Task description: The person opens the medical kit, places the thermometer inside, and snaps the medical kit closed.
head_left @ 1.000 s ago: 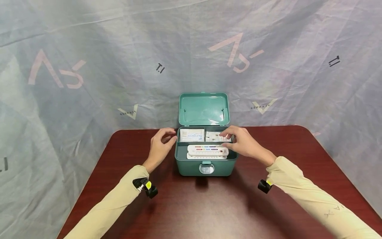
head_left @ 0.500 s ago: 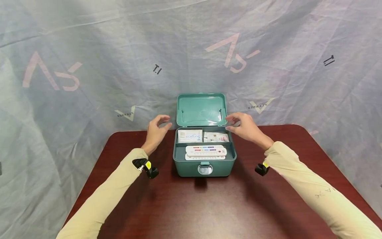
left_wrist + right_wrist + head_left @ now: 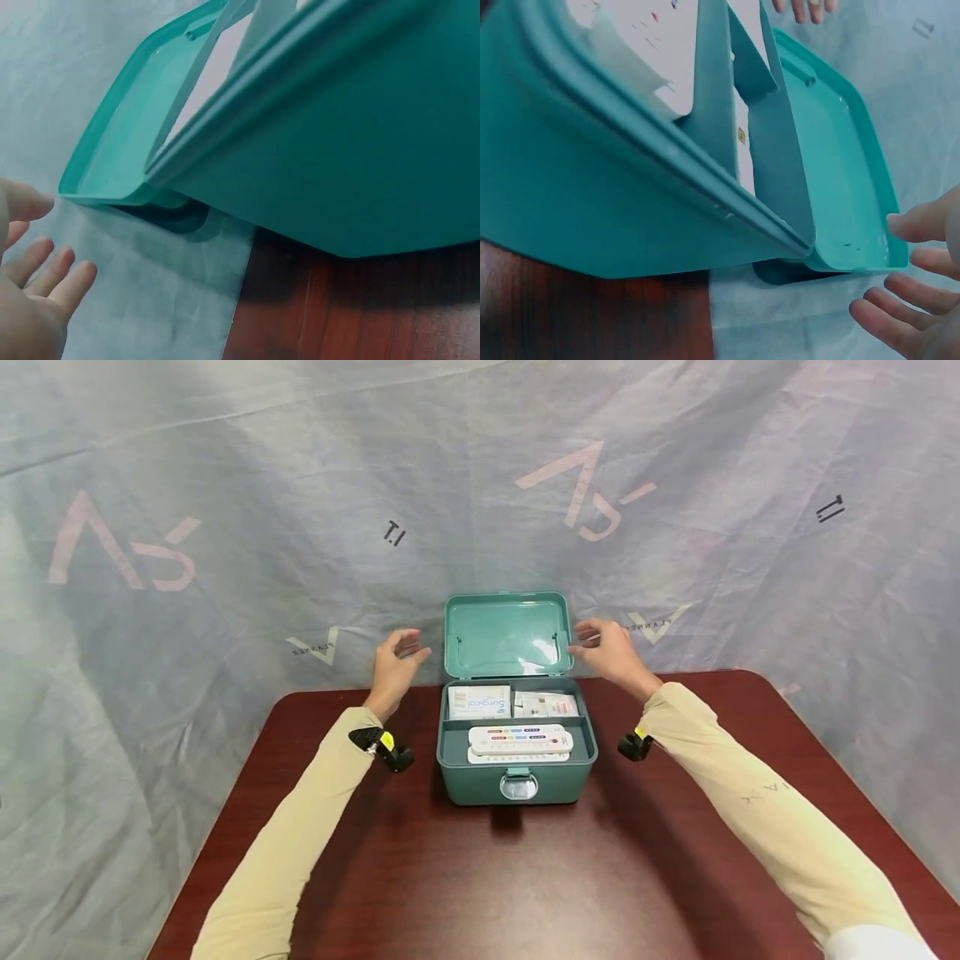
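A green plastic box (image 3: 467, 782) stands on the table with its lid (image 3: 507, 635) raised at the back. My left hand (image 3: 396, 667) hovers left of the lid with loosely bent fingers and a gap between. On the other side, my right hand (image 3: 611, 652) has its thumb close to the lid's right edge; whether it touches I cannot tell. The box's back compartments hold a white packet marked "Surgical" (image 3: 478, 702) and a smaller white packet (image 3: 546, 704). Two white thermometer-like strips (image 3: 521, 740) lie stacked in the front compartment. Both hands hold nothing.
The dark red wooden table (image 3: 510, 877) reaches back to a grey printed cloth (image 3: 480, 468) hanging behind the box. A metal-look latch (image 3: 518, 786) sits on the box's front. Black wrist cameras (image 3: 635, 746) are strapped to both wrists.
The right hand has left the area over the right-hand packet and risen beside the lid. My left hand has gone up and back from the box's left side to beside the lid.
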